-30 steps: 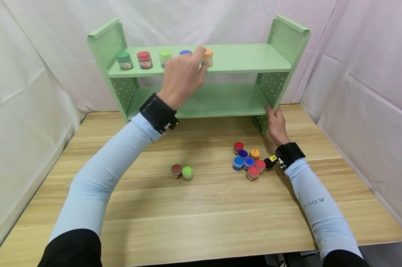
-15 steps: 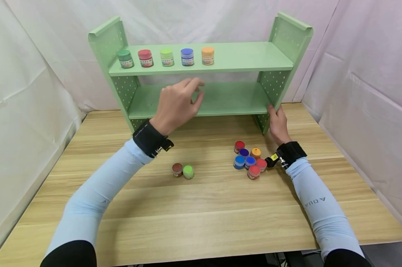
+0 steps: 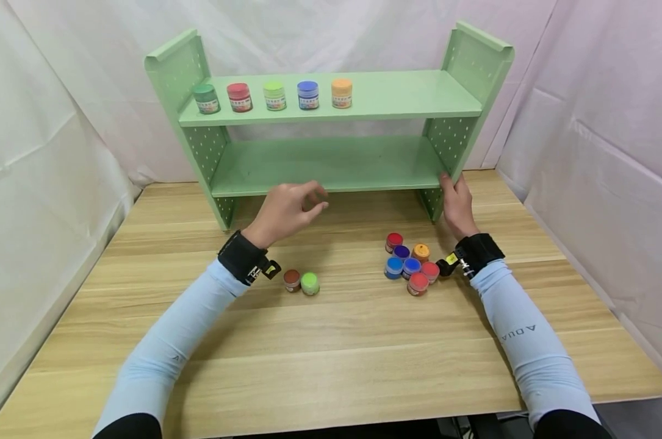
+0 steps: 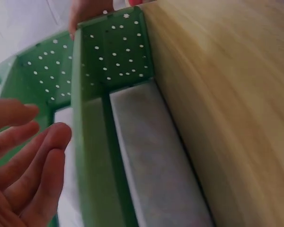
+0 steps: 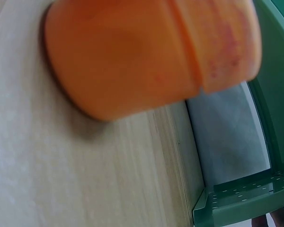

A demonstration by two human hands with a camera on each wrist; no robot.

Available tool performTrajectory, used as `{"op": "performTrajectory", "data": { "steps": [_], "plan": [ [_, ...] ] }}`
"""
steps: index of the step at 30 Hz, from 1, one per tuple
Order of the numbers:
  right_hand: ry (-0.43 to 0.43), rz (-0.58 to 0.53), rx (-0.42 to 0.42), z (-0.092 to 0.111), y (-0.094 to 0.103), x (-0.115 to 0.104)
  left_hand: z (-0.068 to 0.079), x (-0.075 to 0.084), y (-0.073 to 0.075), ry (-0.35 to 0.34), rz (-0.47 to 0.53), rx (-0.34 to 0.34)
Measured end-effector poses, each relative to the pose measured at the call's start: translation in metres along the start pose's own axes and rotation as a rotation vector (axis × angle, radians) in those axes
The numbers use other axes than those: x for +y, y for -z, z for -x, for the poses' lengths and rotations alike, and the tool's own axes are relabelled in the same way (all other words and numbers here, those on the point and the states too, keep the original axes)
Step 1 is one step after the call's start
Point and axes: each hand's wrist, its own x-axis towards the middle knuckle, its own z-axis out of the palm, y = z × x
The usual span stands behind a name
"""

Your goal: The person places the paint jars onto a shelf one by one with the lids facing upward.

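My left hand (image 3: 288, 210) hovers before the lower board of the green shelf (image 3: 331, 163), its fingers loosely bent and holding nothing. In the left wrist view, bare fingers (image 4: 49, 156) show against the shelf. With thumb in front and fingers round the outer side, my right hand (image 3: 457, 207) grips the shelf's right side panel low down. Five-sided grouping aside, a row of small paint jars lines the upper board: dark green (image 3: 207, 99), red (image 3: 240, 97), light green (image 3: 274, 96), blue (image 3: 308, 96) and orange (image 3: 341, 93).
On the wooden table (image 3: 331, 353), a brown jar (image 3: 291, 280) and a light green jar (image 3: 310, 283) stand side by side. Several red, blue and orange jars (image 3: 410, 267) cluster by my right wrist. An orange jar (image 5: 128, 56) looms close in the right wrist view.
My left hand has come away from the orange jar on the upper board and moved down and toward me. The right hand keeps its grip on the side panel.
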Motion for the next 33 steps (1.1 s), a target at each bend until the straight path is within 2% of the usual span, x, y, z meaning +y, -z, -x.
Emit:
{"op": "performTrajectory", "data": {
  "steps": [6, 10, 17, 21, 25, 28, 33],
  "plan": [
    [0.008, -0.008, -0.010, 0.000, 0.000, 0.001, 0.014, -0.010, -0.007, 0.103, 0.026, -0.126],
    [0.009, -0.025, -0.017, -0.001, 0.000, 0.001, 0.021, -0.016, -0.011, 0.166, 0.012, -0.247],
    [-0.003, -0.037, -0.022, -0.001, 0.001, 0.000, 0.026, -0.023, -0.014, 0.195, 0.035, -0.463],
    [-0.010, -0.030, -0.008, -0.001, 0.001, -0.001, 0.027, -0.023, -0.014, 0.210, 0.092, -0.581],
    [-0.002, -0.035, -0.001, -0.002, 0.000, 0.000, 0.029, -0.023, -0.014, 0.258, 0.147, -0.693],
    [0.002, -0.040, -0.012, -0.002, -0.001, 0.000, 0.031, -0.024, -0.015, 0.287, 0.167, -0.736],
    [-0.007, -0.031, -0.011, -0.002, 0.000, -0.001, 0.031, -0.026, -0.017, 0.288, 0.175, -0.754]
  ]
}}
